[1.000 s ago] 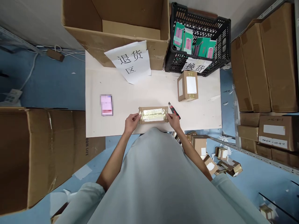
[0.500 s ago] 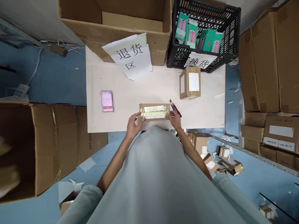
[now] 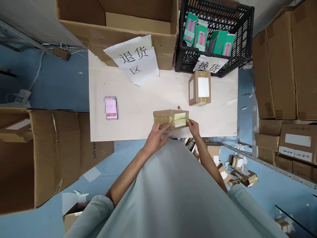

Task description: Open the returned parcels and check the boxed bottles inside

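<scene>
A small taped cardboard box (image 3: 162,116) with a white label under clear tape lies at the near edge of the table, its label now toward the right. My left hand (image 3: 156,138) rests its outstretched fingers against the box's near side, thumb apart and below. With bent fingers, my right hand (image 3: 193,128) grips the box's right end. Just behind the box pokes out the tip of a utility knife (image 3: 179,107); the rest of it is hidden. Farther back stands a second labelled cardboard box (image 3: 199,88).
On the white table (image 3: 133,109) lies a blurred pink phone-like item (image 3: 111,108). A large open carton (image 3: 163,49) with a paper sign (image 3: 135,61) and a black crate (image 3: 182,59) holding green boxes (image 3: 219,42) stand behind. Another open carton (image 3: 56,158) is at left.
The held box has shifted right and turned, showing another side. My left hand moved right from its end to its near side. The knife became mostly covered. A box in the left carton came to rest.
</scene>
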Motion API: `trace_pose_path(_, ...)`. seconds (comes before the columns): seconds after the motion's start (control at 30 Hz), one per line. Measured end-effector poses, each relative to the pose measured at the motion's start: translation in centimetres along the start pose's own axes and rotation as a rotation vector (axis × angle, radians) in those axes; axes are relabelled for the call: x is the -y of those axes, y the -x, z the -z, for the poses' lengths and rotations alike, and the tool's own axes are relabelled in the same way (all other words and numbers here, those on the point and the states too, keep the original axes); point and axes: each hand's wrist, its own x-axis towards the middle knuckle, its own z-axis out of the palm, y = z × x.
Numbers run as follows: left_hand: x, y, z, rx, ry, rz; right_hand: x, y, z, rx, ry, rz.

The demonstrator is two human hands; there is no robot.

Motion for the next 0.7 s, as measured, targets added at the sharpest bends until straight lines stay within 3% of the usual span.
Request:
trace_pose_path(0.13,0.0,-0.2,0.2,-0.008,-0.084,0.019,0.4,0.0,0.0,0.016,0.011,-0.006)
trace_pose_path(0.4,1.5,-0.8,1.2,-0.135,-0.055,0.158,2.2,0.6,-0.7,0.016,0.007,-0.035)
trace_pose_path(0.57,4.9,-0.7,2.3,-0.171,-0.096,0.224,3.9,1.1,-2.1,0.044,0.081,0.003)
trace_pose_path(0.7,8.7,-0.1,3.0,-0.222,-0.154,0.373,6.4,2.1,-4.5,0.087,0.237,0.049)
